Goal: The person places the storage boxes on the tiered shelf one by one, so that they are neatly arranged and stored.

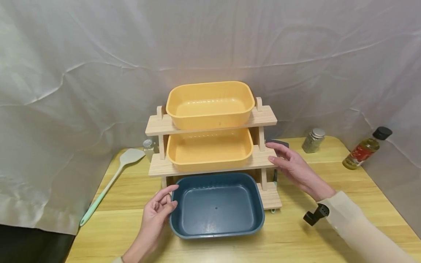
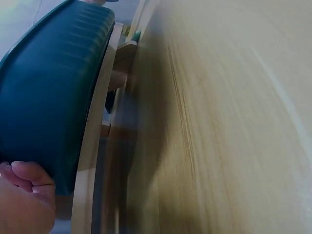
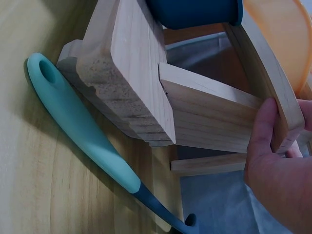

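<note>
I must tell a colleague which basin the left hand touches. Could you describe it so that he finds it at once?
Find the wooden three-tier rack in the middle of the table. On its lowest tier sits the dark blue basin, with the left hand at its left rim. The two basins above it are yellow; only this one is blue.
</note>
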### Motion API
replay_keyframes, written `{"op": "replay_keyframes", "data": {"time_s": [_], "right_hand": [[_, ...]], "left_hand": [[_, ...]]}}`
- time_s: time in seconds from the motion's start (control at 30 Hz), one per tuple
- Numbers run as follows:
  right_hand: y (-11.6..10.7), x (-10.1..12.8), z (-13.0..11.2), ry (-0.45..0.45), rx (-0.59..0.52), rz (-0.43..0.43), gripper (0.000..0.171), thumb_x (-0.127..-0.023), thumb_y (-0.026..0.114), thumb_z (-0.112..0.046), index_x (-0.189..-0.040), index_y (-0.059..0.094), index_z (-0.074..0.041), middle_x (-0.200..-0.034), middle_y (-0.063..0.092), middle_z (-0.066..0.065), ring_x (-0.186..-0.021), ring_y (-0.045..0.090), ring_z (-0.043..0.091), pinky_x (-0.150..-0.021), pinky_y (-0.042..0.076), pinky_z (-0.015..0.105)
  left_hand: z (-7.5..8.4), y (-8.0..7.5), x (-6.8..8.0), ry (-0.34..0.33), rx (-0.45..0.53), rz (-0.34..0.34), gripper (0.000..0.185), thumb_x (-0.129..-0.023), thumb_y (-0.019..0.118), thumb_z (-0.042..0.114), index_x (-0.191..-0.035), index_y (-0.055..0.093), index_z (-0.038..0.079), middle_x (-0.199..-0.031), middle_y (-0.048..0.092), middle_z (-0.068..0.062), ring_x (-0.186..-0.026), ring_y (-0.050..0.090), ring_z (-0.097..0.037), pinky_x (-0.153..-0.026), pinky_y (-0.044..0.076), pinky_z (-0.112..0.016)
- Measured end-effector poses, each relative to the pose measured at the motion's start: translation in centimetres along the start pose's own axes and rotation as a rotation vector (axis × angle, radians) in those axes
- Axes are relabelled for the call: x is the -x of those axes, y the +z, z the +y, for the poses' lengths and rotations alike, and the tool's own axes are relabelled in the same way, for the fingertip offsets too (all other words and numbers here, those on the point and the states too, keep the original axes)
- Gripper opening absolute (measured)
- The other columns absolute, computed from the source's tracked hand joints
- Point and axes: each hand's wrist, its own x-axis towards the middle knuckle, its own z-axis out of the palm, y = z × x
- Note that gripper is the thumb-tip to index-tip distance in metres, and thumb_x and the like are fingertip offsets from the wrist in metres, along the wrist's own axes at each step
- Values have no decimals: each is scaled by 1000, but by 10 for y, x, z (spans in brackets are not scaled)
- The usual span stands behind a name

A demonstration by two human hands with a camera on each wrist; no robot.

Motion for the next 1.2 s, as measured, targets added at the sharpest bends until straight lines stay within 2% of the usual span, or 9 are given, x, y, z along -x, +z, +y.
{"op": "replay_keyframes", "data": {"time_s": [0.27, 0.53, 0.8, 1.0, 1.2], "right_hand": [[0, 2, -1, 3, -2, -4, 60, -111, 65, -9, -165, 39, -1, -182, 5, 12, -164, 4, 29, -101, 47, 18], [-1, 2, -1, 10, -3, 3, 60, -111, 64, -9, -165, 39, -2, -181, 9, 13, -153, 28, 25, -101, 49, 21], [-2, 3, 0, 8, -12, -2, 61, -111, 64, -9, -165, 38, -1, -181, 9, 13, -158, 20, 29, -103, 48, 20], [-2, 4, 0, 5, -23, 1, 60, -111, 64, -9, -165, 39, -1, -180, 10, 14, -154, 27, 26, -103, 49, 20], [-2, 4, 0, 3, -22, 4, 60, -111, 64, -8, -165, 38, 0, -181, 9, 13, -159, 19, 29, -103, 49, 20]], "left_hand": [[-1, 3, -4, -17, -11, 22, 44, -97, 64, -16, -141, 62, -12, -76, 46, 2, -64, 29, -19, -57, 21, -39], [-1, 5, -8, -41, -31, 37, 45, -96, 64, -15, -141, 63, -10, -77, 50, 2, -60, 36, -9, -56, 20, -40], [-1, 6, -10, -51, -32, 42, 46, -96, 64, -15, -141, 63, -9, -77, 50, 3, -58, 36, -6, -56, 19, -43], [-2, 7, -10, -55, -26, 37, 45, -97, 64, -14, -141, 63, -9, -77, 48, 3, -58, 33, -11, -56, 19, -43], [-2, 6, -13, -71, -33, 26, 45, -97, 65, -13, -142, 63, -7, -77, 47, 3, -58, 28, -17, -55, 19, -42]]}}
